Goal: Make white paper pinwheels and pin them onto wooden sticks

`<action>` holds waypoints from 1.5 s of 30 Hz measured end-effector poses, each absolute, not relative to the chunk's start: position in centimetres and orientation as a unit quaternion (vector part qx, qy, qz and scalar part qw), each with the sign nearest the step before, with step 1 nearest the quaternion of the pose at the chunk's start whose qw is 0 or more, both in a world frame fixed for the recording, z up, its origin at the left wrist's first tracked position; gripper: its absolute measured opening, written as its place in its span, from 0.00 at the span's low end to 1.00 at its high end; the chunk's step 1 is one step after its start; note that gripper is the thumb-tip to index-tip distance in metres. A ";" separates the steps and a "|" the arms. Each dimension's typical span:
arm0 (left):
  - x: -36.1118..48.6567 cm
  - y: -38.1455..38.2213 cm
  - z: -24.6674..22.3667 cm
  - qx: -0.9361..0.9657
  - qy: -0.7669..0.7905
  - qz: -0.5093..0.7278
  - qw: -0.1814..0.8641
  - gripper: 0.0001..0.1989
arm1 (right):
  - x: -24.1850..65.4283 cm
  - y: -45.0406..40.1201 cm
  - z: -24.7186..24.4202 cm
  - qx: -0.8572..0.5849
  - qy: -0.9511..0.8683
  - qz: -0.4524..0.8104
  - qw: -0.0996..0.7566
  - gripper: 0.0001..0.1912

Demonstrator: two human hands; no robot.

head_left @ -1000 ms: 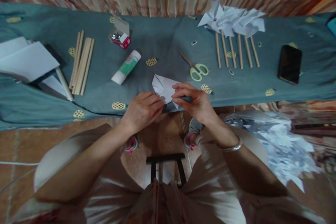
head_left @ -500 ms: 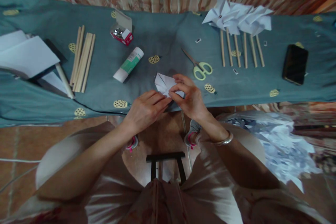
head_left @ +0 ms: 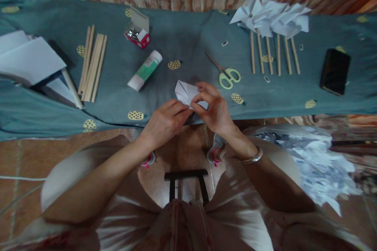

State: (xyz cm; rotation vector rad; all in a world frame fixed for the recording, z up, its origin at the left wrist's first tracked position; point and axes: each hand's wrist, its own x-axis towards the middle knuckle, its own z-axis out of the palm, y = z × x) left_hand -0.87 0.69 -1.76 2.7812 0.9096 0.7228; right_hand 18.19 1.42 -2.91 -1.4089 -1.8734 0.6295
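The folded paper (head_left: 182, 91) sits at the near edge of the counter (head_left: 112, 66); an uneven pull could skew its creases, or a loosened pinch let a flap spring open. The right hand (head_left: 216, 110) pinches it between thumb and forefinger, while the left hand (head_left: 165, 123), fingers bunched closed, grips its near edge. Scissors (head_left: 226, 78) lie just beyond.

Silver bracelet (head_left: 253, 156), pale trousers (head_left: 85, 164), grey shoes with pink (head_left: 216, 151).

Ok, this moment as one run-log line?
left hand: at folded white paper | right hand: pinching it | scissors: untouched on cloth | glue stick: untouched on cloth
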 end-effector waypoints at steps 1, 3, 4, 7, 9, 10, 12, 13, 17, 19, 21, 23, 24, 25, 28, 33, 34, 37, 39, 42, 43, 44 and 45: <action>-0.8 0.7 -1.8 0.920 0.301 0.242 0.062 0.10 | 18.2 1.4 -2.9 -0.543 -0.722 0.243 0.353 0.03; -0.8 0.7 -1.8 0.918 0.303 0.248 0.056 0.09 | 18.2 1.4 -3.0 -0.541 -0.721 0.243 0.358 0.03; -0.8 0.7 -1.8 0.917 0.304 0.251 0.054 0.09 | 18.3 1.5 -3.1 -0.539 -0.721 0.243 0.362 0.02; -0.8 0.7 -1.9 0.915 0.308 0.256 0.050 0.09 | 18.4 1.4 -3.1 -0.534 -0.720 0.244 0.371 0.01; -0.8 0.7 -1.9 0.914 0.312 0.256 0.048 0.09 | 18.6 1.2 -3.1 -0.533 -0.720 0.247 0.371 0.02; -0.8 0.6 -1.9 0.913 0.314 0.256 0.047 0.09 | 18.7 1.1 -3.0 -0.533 -0.720 0.247 0.370 0.03; -0.8 0.6 -1.9 0.913 0.317 0.254 0.044 0.09 | 18.9 0.8 -2.9 -0.534 -0.723 0.242 0.367 0.04; -0.8 0.6 -1.9 0.913 0.318 0.252 0.043 0.09 | 19.0 0.6 -2.8 -0.533 -0.726 0.238 0.365 0.04; -0.7 0.6 -1.8 0.914 0.315 0.251 0.044 0.09 | 19.2 0.0 -2.7 -0.520 -0.745 0.220 0.355 0.05; -0.7 0.6 -1.8 0.915 0.310 0.255 0.044 0.09 | 19.1 -0.2 -2.6 -0.515 -0.753 0.211 0.351 0.05; -0.8 0.6 -1.8 0.916 0.306 0.257 0.045 0.10 | 19.1 -0.3 -2.6 -0.514 -0.757 0.206 0.347 0.06; -0.8 0.6 -1.8 0.916 0.306 0.253 0.049 0.10 | 19.1 -0.3 -2.7 -0.514 -0.758 0.204 0.345 0.06; -0.8 0.6 -1.8 0.917 0.306 0.250 0.053 0.10 | 19.2 -0.3 -2.7 -0.515 -0.759 0.203 0.343 0.07; -0.8 0.7 -1.8 0.918 0.307 0.246 0.057 0.11 | 19.2 -0.4 -2.8 -0.515 -0.760 0.201 0.341 0.06; -0.8 0.7 -1.9 0.916 0.310 0.242 0.075 0.11 | 19.2 -0.4 -2.9 -0.510 -0.769 0.193 0.335 0.06; -0.8 0.7 -1.9 0.913 0.314 0.245 0.085 0.11 | 19.3 -0.6 -3.0 -0.510 -0.771 0.186 0.334 0.08; -0.8 0.8 -1.9 0.914 0.315 0.243 0.082 0.10 | 19.3 -0.6 -3.0 -0.512 -0.769 0.188 0.333 0.08; -0.8 0.8 -2.0 0.915 0.314 0.242 0.072 0.10 | 19.3 -0.5 -3.0 -0.514 -0.772 0.187 0.324 0.09; -0.8 0.8 -2.0 0.915 0.310 0.247 0.070 0.10 | 19.2 -0.5 -2.9 -0.511 -0.781 0.174 0.314 0.10; -0.8 0.9 -2.0 0.916 0.309 0.248 0.067 0.10 | 19.1 -0.4 -2.9 -0.516 -0.793 0.152 0.286 0.12; -0.7 0.9 -2.0 0.916 0.311 0.246 0.065 0.10 | 19.0 -0.5 -2.8 -0.520 -0.795 0.148 0.275 0.13; -0.7 0.9 -2.0 0.916 0.312 0.243 0.065 0.10 | 18.9 -0.5 -2.8 -0.523 -0.797 0.146 0.264 0.13; -0.7 0.9 -2.0 0.917 0.312 0.240 0.065 0.11 | 18.9 -0.6 -2.7 -0.527 -0.799 0.143 0.252 0.14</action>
